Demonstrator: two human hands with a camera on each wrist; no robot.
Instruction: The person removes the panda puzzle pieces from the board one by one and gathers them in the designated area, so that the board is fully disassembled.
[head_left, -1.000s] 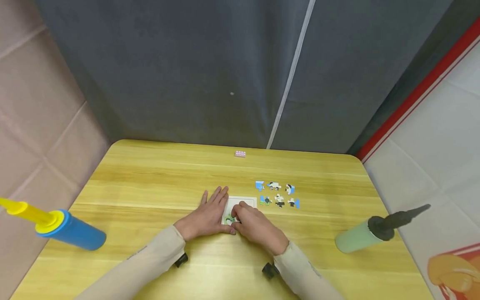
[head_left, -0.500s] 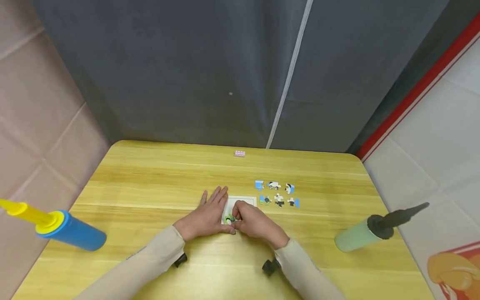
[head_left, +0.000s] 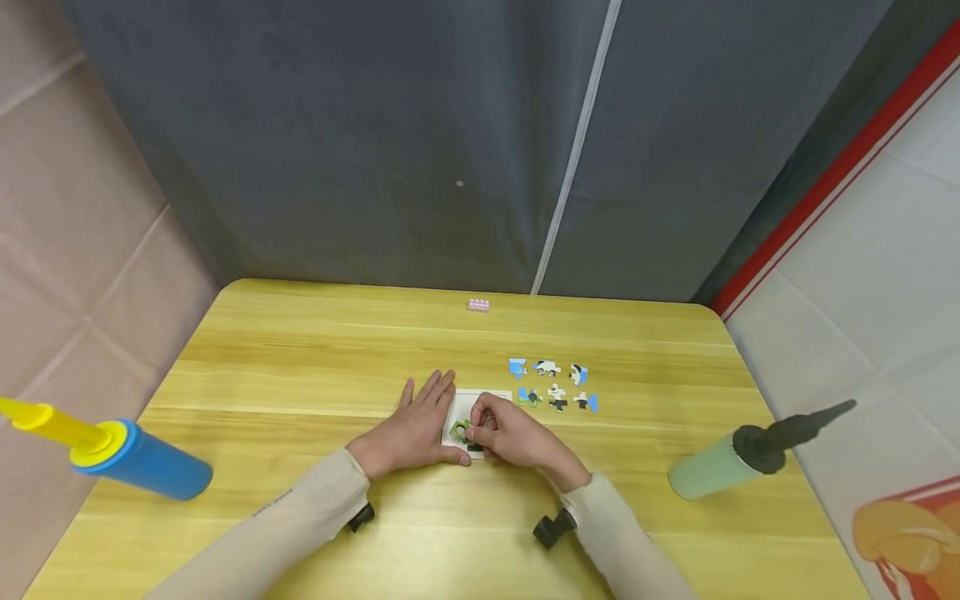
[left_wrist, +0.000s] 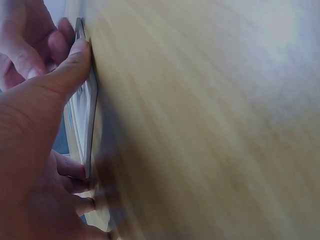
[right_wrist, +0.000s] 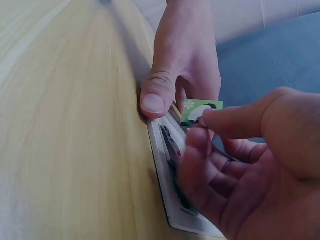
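Between thumb and index finger, my right hand (head_left: 517,435) pinches a green jigsaw piece (right_wrist: 190,111) with a white flower and a black-and-white shape. In the right wrist view, the piece is tilted up above the white puzzle tray (right_wrist: 159,172). Another dark piece (right_wrist: 175,172) lies in the tray along its near side. My left hand (head_left: 411,432) rests at the tray's left side with fingers straight. Its thumb (right_wrist: 154,102) touches the tray's near left corner. My right fingers hide part of the held piece.
Several loose jigsaw pieces (head_left: 556,398) lie in two rows right of the tray. A pink toy brick (head_left: 478,306) sits near the far edge. A blue hand pump (head_left: 153,461) stands at left, a pale green pump (head_left: 712,467) at right.
My right hand has moved slightly right and raised the green piece from the tray's near left corner, turning the wrist. A dark part of the tray now shows there. My left hand stays put.
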